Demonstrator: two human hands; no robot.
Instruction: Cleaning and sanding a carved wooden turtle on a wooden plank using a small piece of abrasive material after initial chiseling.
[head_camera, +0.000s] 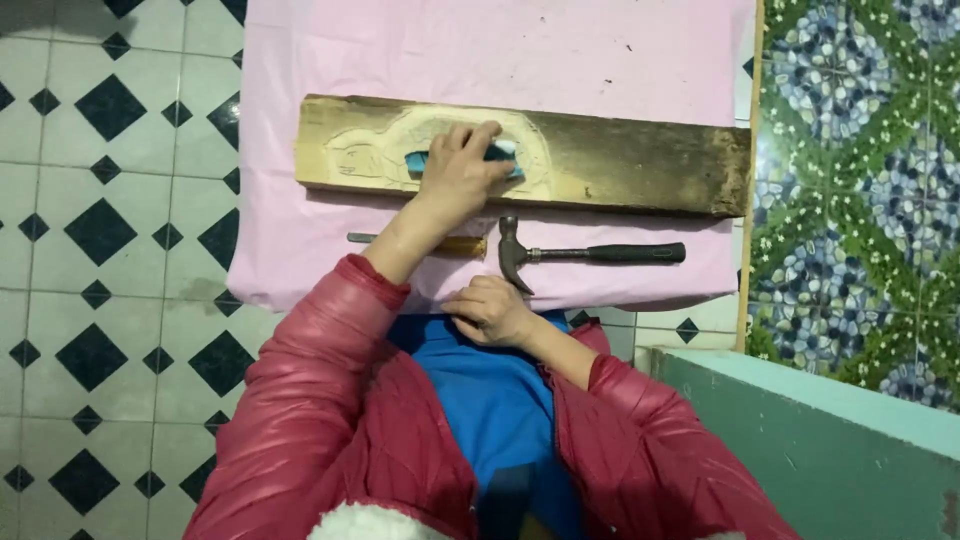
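Item one: my left hand (458, 172), pressed palm-down on the wooden plank (600, 160), fingers curled over a blue and white block (505, 152) that shows at both sides of the hand; I read it as a sanding block or sponge, but cannot tell which. The grip is closed around it.

Item two: the plank itself, long and rough-edged, lying crosswise on a pink cloth (500, 50). Its left part carries a pale carved outline (360, 155), shallow, partly hidden under my hand. The right part is darker and uncarved.

Item three: my right hand (490, 310), resting at the near edge of the cloth, fingers loosely folded, holding nothing that I can see.

Item four: a claw hammer (590, 254), black grip pointing right, head just beside my right hand, lying parallel to the plank and near it.

Item five: a chisel (440, 243) with a yellowish handle and a metal shaft, left of the hammer head, partly crossed by my left forearm.

Item six: red padded jacket sleeves (320, 360) over a blue top.

Item seven: black-and-white tiled floor (100, 230) left; patterned pebble surface (860, 150) right.
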